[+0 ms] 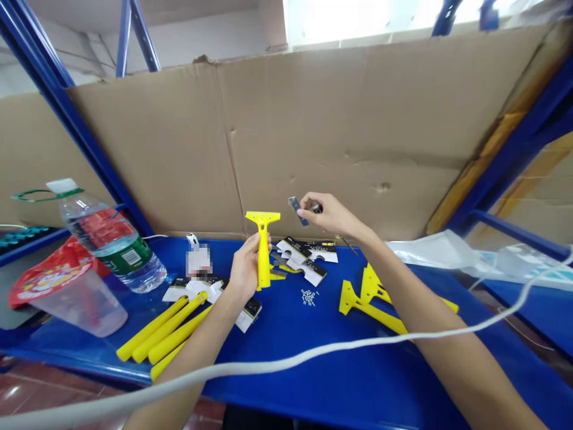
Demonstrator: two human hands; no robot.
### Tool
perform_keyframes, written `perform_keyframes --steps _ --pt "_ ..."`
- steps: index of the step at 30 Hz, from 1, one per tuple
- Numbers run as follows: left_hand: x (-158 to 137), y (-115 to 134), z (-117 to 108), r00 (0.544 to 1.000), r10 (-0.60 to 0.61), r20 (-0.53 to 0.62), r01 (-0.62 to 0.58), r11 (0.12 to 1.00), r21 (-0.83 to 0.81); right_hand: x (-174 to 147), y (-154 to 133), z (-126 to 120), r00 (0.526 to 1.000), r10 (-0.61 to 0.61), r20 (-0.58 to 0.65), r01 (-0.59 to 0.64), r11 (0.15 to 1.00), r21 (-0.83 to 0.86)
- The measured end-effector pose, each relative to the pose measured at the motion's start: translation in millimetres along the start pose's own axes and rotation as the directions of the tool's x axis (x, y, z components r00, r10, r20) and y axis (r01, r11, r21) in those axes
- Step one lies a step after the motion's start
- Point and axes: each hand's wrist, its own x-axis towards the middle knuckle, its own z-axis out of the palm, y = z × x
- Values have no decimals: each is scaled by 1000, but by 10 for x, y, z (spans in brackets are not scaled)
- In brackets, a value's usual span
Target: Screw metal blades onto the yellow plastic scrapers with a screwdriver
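Note:
My left hand (245, 266) grips a yellow scraper (264, 257) by its handle, holding it upright with the wide head at the top. Up and to the right, my right hand (329, 212) pinches a flat metal blade (298, 211) with holes in it, apart from the scraper head. A small dark object also shows in the curled fingers of that hand; its kind is unclear. Below, small screws and nuts (308, 297) lie in a loose pile. More yellow scrapers (376, 310) rest on the right, partly behind my right forearm.
Several yellow handles (172, 331) lie at left. Black-and-white cards (304, 257) are scattered on the blue table (286, 358). A water bottle (111, 239) and a plastic cup (76, 292) stand left. A white cable (286, 361) crosses the foreground; a cardboard wall (335, 131) closes off the back.

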Motion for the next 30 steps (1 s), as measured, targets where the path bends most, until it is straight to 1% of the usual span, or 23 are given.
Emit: perform_keyframes --steps 1,4,6,8,11,15,17,20,21,25,30 --pt "-19 -37 8 1000 -8 11 8 1000 20 -68 -45 -122 999 11 -32 -9 998 57" --pt "-85 -148 37 997 -48 63 42 995 89 -237 -160 -403 998 46 -44 -39 989 139" --pt "-130 -211 57 990 -95 109 82 990 116 -302 -207 -506 997 64 -37 -58 987 152" --pt "-168 -261 77 982 -137 129 121 985 126 -330 -226 -544 997 68 -22 -64 987 146" --pt "-212 -311 106 979 -163 120 144 978 151 -334 -213 -503 999 30 41 -35 992 124" --pt "-274 -343 146 966 -207 153 173 963 208 -319 -157 -342 983 -13 181 -2 997 82" --pt "-307 -356 162 960 -216 178 173 958 227 -311 -119 -259 966 0 258 -16 998 62" --pt "-328 -377 168 954 -220 203 166 952 256 -304 -59 -174 930 50 364 -84 993 78" --pt "-325 -383 163 954 -223 202 166 950 265 -302 -41 -158 921 56 385 -94 992 79" --pt "-279 -403 120 955 -238 179 175 935 309 -300 4 -135 908 35 417 -67 996 61" --pt "-275 -419 85 960 -226 165 127 877 463 -312 6 -114 853 8 522 -73 992 103"
